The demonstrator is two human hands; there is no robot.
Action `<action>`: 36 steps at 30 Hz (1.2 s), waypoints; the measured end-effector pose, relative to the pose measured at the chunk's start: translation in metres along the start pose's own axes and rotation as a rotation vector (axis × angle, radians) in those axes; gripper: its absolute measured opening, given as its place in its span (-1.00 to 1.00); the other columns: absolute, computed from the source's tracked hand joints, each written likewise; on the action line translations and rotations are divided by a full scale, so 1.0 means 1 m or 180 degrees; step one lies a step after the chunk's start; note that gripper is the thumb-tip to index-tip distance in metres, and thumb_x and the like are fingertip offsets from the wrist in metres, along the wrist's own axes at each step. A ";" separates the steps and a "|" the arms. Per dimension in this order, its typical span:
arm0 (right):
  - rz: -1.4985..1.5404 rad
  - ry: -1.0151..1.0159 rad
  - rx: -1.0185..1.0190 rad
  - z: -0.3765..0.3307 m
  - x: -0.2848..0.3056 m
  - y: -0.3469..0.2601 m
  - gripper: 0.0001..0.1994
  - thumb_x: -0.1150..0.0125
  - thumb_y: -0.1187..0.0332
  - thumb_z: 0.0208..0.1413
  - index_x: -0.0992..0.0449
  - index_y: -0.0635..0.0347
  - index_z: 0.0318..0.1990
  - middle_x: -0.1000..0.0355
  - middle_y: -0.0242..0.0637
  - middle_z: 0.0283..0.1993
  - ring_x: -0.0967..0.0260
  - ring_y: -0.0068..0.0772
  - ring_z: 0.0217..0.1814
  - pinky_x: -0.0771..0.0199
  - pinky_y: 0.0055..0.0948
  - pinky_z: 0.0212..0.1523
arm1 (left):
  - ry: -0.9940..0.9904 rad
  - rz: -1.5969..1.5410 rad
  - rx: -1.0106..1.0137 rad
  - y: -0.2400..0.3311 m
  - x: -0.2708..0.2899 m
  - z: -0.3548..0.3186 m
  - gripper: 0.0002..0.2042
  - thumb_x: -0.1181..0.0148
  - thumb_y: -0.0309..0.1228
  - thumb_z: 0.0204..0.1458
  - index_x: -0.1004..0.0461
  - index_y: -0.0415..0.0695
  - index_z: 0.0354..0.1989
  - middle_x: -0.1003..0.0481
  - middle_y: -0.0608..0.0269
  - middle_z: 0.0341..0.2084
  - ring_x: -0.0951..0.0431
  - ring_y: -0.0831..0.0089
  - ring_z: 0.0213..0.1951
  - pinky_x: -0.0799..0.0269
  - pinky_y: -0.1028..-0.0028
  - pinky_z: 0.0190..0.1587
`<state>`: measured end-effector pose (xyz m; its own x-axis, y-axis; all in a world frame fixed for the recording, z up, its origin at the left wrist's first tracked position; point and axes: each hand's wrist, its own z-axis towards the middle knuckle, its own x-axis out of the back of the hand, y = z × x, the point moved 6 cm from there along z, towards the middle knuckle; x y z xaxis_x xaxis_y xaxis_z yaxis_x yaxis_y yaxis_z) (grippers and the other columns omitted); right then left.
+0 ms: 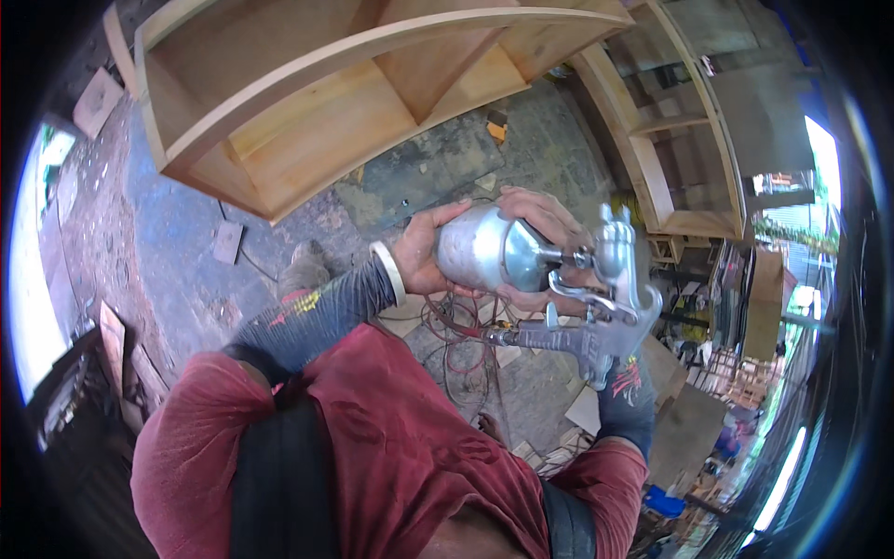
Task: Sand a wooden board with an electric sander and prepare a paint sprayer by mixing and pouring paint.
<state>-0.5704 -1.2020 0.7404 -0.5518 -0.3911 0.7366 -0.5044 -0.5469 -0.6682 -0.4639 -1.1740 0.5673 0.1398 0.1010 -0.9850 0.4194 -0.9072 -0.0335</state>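
Observation:
Between my two hands is a metal spray gun (596, 340) with a silvery round cup (480, 250), tilted on its side in front of my chest. My left hand (421, 252) wraps the cup's bottom end, a pale bangle on its wrist. Curled over the cup's other side, by the lid, is my right hand (545, 219); the gun partly hides it. The gun's body and handle sit to the right of the cup. A red hose (452, 321) runs from the handle's end and hangs toward the floor.
Beyond my hands stands a wooden cabinet frame (372, 47) with open compartments. Another wooden frame (652, 177) is at the right. Loops of hose (456, 368) and wood scraps (587, 410) lie on the floor. A small board (228, 240) lies at left, near a cable.

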 end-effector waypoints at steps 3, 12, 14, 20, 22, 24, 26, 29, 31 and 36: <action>0.0057 -0.0485 0.0494 0.014 -0.012 -0.005 -0.25 -0.59 0.27 -0.18 -0.43 0.21 0.25 -0.43 -0.05 0.26 -0.30 0.19 0.45 -0.28 0.25 0.44 | -0.0077 0.0470 0.0483 0.011 0.009 -0.003 -0.40 0.13 0.16 0.36 -0.35 -0.03 0.35 -0.46 0.04 0.27 -0.54 -0.13 0.16 -0.51 -0.25 0.02; 0.0203 0.0407 0.0202 0.007 0.002 0.015 -0.13 -0.50 0.10 -0.09 -0.32 0.39 0.35 -0.36 0.10 0.26 -0.25 0.21 0.47 -0.18 0.23 0.49 | -0.0903 -0.0236 -0.1160 0.007 0.009 0.004 -0.32 -0.22 -0.14 0.28 -0.14 -0.13 0.49 -0.35 -0.06 0.35 -0.40 0.01 0.35 -0.24 -0.09 0.43; 0.0030 0.0710 -0.0231 0.004 0.011 0.017 -0.11 -0.49 0.07 -0.07 -0.29 0.39 0.39 -0.36 0.09 0.28 -0.24 0.22 0.48 -0.20 0.16 0.47 | -0.0880 -0.0260 -0.1294 0.010 0.010 0.012 -0.32 -0.28 -0.19 0.25 -0.17 -0.15 0.47 -0.39 -0.05 0.30 -0.46 0.01 0.30 -0.44 -0.10 0.27; -0.0309 0.0431 0.0296 0.012 0.023 0.004 -0.09 -0.48 0.01 -0.07 -0.30 0.37 0.39 -0.36 0.13 0.30 -0.26 0.26 0.46 -0.23 0.13 0.44 | -0.0979 -0.0062 -0.1140 0.018 0.002 0.020 -0.30 -0.28 -0.05 0.24 -0.23 -0.25 0.39 -0.48 -0.09 0.18 -0.59 -0.02 0.13 -0.67 -0.13 -0.04; -0.0333 0.0386 0.0330 0.015 0.026 -0.004 -0.08 -0.49 0.01 -0.09 -0.32 0.37 0.38 -0.37 0.16 0.29 -0.28 0.27 0.44 -0.23 0.17 0.44 | -0.0688 0.0118 -0.1289 0.018 -0.001 0.019 -0.32 -0.20 0.05 0.27 -0.28 -0.24 0.35 -0.54 -0.06 0.08 -0.66 0.03 0.02 -0.72 -0.04 -0.18; -0.0373 0.0360 0.0365 0.015 0.027 -0.007 -0.08 -0.51 0.01 -0.12 -0.34 0.37 0.38 -0.38 0.18 0.27 -0.29 0.29 0.43 -0.24 0.22 0.43 | -0.0669 0.0185 -0.1150 0.017 -0.003 0.021 -0.32 -0.15 0.10 0.28 -0.31 -0.23 0.33 -0.58 -0.05 0.00 -0.69 0.07 -0.11 -0.72 0.03 -0.30; 0.0007 0.0550 0.0919 0.012 0.025 -0.011 -0.08 -0.53 0.03 -0.15 -0.36 0.38 0.36 -0.38 0.24 0.25 -0.30 0.36 0.40 -0.23 0.33 0.41 | -0.0636 0.0258 -0.1009 0.016 -0.007 0.023 -0.32 -0.10 0.14 0.29 -0.33 -0.23 0.31 -0.61 -0.03 -0.09 -0.73 0.11 -0.23 -0.73 0.11 -0.41; -0.0034 0.0346 0.0922 0.015 0.029 -0.020 -0.08 -0.55 0.04 -0.16 -0.37 0.38 0.36 -0.38 0.27 0.23 -0.31 0.40 0.37 -0.23 0.40 0.40 | -0.0355 0.0407 -0.0880 0.014 -0.010 0.019 -0.32 -0.01 0.21 0.30 -0.38 -0.22 0.24 -0.64 -0.01 -0.25 -0.71 0.16 -0.46 -0.65 0.21 -0.60; -0.0044 0.0260 0.0863 0.016 0.033 -0.028 -0.09 -0.55 0.05 -0.13 -0.37 0.36 0.37 -0.38 0.27 0.22 -0.32 0.40 0.37 -0.22 0.40 0.40 | -0.0435 0.0215 -0.0551 0.011 -0.015 0.015 -0.35 -0.01 0.20 0.30 -0.40 -0.20 0.19 -0.63 -0.01 -0.32 -0.69 0.17 -0.51 -0.63 0.20 -0.63; 0.0221 0.0004 0.0947 0.020 0.028 -0.034 -0.12 -0.58 0.06 -0.13 -0.41 0.34 0.35 -0.41 0.26 0.19 -0.34 0.39 0.36 -0.21 0.42 0.40 | -0.0412 0.0322 -0.0213 0.012 -0.019 0.009 -0.36 0.00 0.21 0.30 -0.42 -0.19 0.16 -0.61 -0.01 -0.37 -0.66 0.12 -0.54 -0.56 0.16 -0.67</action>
<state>-0.5555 -1.2094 0.7862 -0.5791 -0.4341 0.6901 -0.2489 -0.7119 -0.6567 -0.4699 -1.1907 0.5840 0.0695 -0.0468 -0.9965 0.4684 -0.8804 0.0740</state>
